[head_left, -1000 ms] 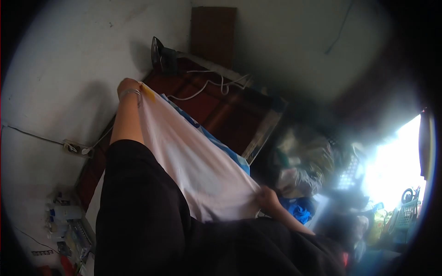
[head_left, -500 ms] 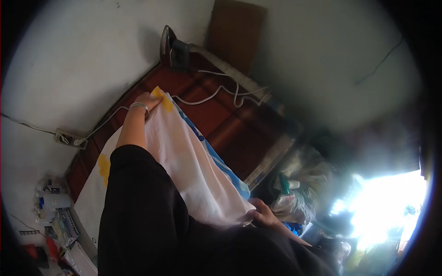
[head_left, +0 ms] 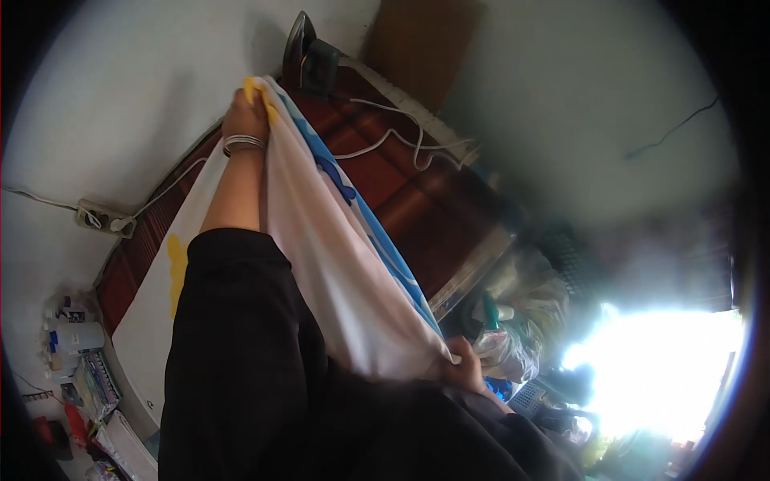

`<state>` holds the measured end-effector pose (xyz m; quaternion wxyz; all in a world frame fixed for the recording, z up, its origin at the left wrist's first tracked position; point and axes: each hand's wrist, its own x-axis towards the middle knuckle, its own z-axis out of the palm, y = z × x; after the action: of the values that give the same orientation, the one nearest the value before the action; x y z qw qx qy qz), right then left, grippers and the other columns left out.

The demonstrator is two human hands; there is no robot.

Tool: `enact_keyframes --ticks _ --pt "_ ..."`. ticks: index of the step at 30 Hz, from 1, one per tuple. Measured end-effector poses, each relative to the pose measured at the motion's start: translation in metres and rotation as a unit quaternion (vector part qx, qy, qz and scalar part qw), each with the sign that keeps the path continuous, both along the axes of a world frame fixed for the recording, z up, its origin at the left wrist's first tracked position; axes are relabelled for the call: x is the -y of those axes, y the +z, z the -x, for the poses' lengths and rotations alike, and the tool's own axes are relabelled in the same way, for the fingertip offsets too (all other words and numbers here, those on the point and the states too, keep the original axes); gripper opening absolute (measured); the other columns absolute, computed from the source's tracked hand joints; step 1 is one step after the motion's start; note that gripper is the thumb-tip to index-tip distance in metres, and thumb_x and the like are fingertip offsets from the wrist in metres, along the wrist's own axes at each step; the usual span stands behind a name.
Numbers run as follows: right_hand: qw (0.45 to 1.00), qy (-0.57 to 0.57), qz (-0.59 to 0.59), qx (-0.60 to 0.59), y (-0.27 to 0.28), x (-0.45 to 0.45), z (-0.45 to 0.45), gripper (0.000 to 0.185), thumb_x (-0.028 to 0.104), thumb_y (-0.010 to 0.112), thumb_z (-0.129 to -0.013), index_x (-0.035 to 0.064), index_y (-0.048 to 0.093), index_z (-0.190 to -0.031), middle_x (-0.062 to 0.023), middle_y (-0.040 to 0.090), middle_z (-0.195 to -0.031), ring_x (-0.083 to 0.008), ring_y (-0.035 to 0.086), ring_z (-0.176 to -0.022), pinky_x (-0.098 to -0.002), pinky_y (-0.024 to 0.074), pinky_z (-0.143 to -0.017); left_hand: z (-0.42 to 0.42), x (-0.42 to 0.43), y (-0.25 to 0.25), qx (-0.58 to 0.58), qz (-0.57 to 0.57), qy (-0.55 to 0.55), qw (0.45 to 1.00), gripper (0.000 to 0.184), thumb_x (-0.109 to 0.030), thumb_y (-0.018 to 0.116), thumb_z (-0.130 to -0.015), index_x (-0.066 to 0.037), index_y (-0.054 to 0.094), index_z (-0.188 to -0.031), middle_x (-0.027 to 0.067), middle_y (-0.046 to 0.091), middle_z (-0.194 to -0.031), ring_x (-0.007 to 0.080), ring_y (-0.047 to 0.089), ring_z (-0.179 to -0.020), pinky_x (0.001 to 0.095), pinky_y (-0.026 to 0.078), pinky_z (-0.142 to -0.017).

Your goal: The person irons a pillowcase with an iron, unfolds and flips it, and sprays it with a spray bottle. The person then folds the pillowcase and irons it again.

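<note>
A pale pink-white cloth point(head_left: 321, 264) with yellow and blue patterned parts is stretched between my two hands. My left hand point(head_left: 247, 116), with bangles on its wrist, is closed on the cloth's yellow-edged far end, raised beside the wall. Near my body, my right hand point(head_left: 464, 365) pinches the near corner. Under the cloth lies a surface covered in dark red fabric point(head_left: 385, 192). An iron point(head_left: 309, 60) stands upright at its far end, with a white cord trailing across the red cover.
On the left wall is a socket point(head_left: 104, 219) with plugs. Bottles and books point(head_left: 96, 385) stand at the lower left. A brown board point(head_left: 421, 48) leans at the back. Plastic bags point(head_left: 513, 337) lie to the right, near a bright window point(head_left: 666, 377).
My left hand has lifted and stretched the cloth's far end toward the iron after coming lower half a second ago. My right hand still grips the near corner. The view has shifted.
</note>
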<state>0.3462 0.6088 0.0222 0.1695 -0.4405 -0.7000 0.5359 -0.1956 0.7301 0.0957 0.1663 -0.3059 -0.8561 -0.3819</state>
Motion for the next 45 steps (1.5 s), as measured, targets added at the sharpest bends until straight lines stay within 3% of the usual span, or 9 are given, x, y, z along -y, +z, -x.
enact_keyframes --ticks 2,3,5,11,16,19,25,33,45 --pt "0.997 -0.027 0.059 0.045 -0.006 -0.005 0.007 0.017 0.011 0.060 -0.082 0.0035 0.058 -0.098 -0.0092 0.061 -0.087 -0.0158 0.057 -0.080 -0.0316 0.0453 -0.073 -0.001 -0.004 -0.023 -0.153 0.199 -0.040 0.967 0.044 -0.050 0.047 -0.087 -0.013 0.053 -0.110 0.0137 0.060 -0.110 0.0315 0.057 -0.103 0.0500 0.045 -0.083" --pt "0.989 -0.038 0.078 0.119 -0.016 -0.010 0.007 0.019 0.017 0.057 -0.085 0.0033 0.059 -0.098 -0.0139 0.062 -0.090 -0.0228 0.059 -0.085 -0.0338 0.0456 -0.077 -0.014 -0.001 -0.032 -0.101 0.264 0.004 0.959 0.049 -0.050 0.054 -0.082 -0.017 0.052 -0.119 0.0080 0.050 -0.127 0.0253 0.047 -0.118 0.0495 0.039 -0.093" --pt "0.974 -0.033 0.096 0.203 -0.015 -0.016 0.007 0.030 0.028 0.049 -0.089 0.0020 0.061 -0.097 -0.0210 0.062 -0.094 -0.0347 0.060 -0.093 -0.0378 0.0447 -0.083 -0.015 0.017 -0.014 -0.086 0.248 0.005 0.965 0.049 -0.048 0.056 -0.081 -0.018 0.052 -0.119 0.0077 0.048 -0.129 0.0250 0.046 -0.119 0.0490 0.039 -0.093" --pt "0.996 -0.060 0.035 0.055 -0.018 -0.015 0.008 0.033 0.029 0.050 -0.089 0.0019 0.056 -0.106 -0.0219 0.060 -0.099 -0.0343 0.060 -0.093 -0.0381 0.0448 -0.081 0.019 0.174 0.003 -0.114 0.091 -0.125 0.981 0.028 -0.020 0.059 -0.082 -0.007 0.060 -0.108 0.0121 0.061 -0.107 0.0314 0.055 -0.104 0.0400 0.044 -0.090" --pt "0.980 -0.023 -0.013 0.198 0.030 -0.009 0.056 0.037 0.034 0.056 -0.085 0.0009 0.057 -0.100 -0.0209 0.060 -0.081 -0.0323 0.061 -0.082 -0.0399 0.0464 -0.074 0.040 0.394 -0.064 0.039 0.254 0.142 0.956 0.033 -0.021 0.051 -0.087 -0.006 0.057 -0.115 0.0163 0.056 -0.118 0.0321 0.051 -0.112 0.0407 0.040 -0.096" --pt "0.963 -0.060 -0.160 0.209 0.010 -0.017 0.055 0.030 0.030 0.055 -0.085 0.0003 0.060 -0.089 -0.0270 0.059 -0.087 -0.0443 0.056 -0.087 -0.0451 0.0447 -0.076 0.041 0.520 -0.101 0.068 0.352 0.231 0.904 0.042 -0.025 0.046 -0.089 -0.001 0.051 -0.122 0.0194 0.049 -0.128 0.0320 0.045 -0.120 0.0399 0.035 -0.102" --pt "0.945 -0.055 -0.220 0.234 -0.029 -0.047 0.048 0.037 0.037 0.046 -0.088 0.0040 0.058 -0.099 -0.0255 0.059 -0.097 -0.0432 0.054 -0.097 -0.0476 0.0419 -0.085 0.038 0.672 -0.125 0.118 0.315 0.360 0.870 0.048 -0.029 0.047 -0.089 0.000 0.045 -0.128 0.0219 0.047 -0.129 0.0348 0.044 -0.121 0.0406 0.035 -0.102" --pt "0.901 -0.053 -0.301 0.308 -0.019 -0.009 0.068 0.037 0.040 0.040 -0.089 0.0109 0.055 -0.105 -0.0241 0.063 -0.093 -0.0428 0.059 -0.089 -0.0508 0.0461 -0.076 -0.090 0.732 -0.086 0.252 0.207 0.403 0.855 0.050 -0.036 0.048 -0.088 0.001 0.052 -0.119 0.0252 0.055 -0.117 0.0396 0.052 -0.110 0.0438 0.042 -0.092" --pt "0.863 -0.180 -0.318 0.350 0.016 -0.001 0.063 0.033 0.034 0.041 -0.089 0.0088 0.059 -0.102 -0.0169 0.064 -0.097 -0.0352 0.061 -0.090 -0.0461 0.0470 -0.078 -0.134 0.734 -0.083 0.128 0.221 0.364 0.896 0.031 -0.030 0.041 -0.093 -0.002 0.051 -0.088 0.0249 0.061 -0.086 0.0422 0.059 -0.082 0.0489 0.046 -0.069"
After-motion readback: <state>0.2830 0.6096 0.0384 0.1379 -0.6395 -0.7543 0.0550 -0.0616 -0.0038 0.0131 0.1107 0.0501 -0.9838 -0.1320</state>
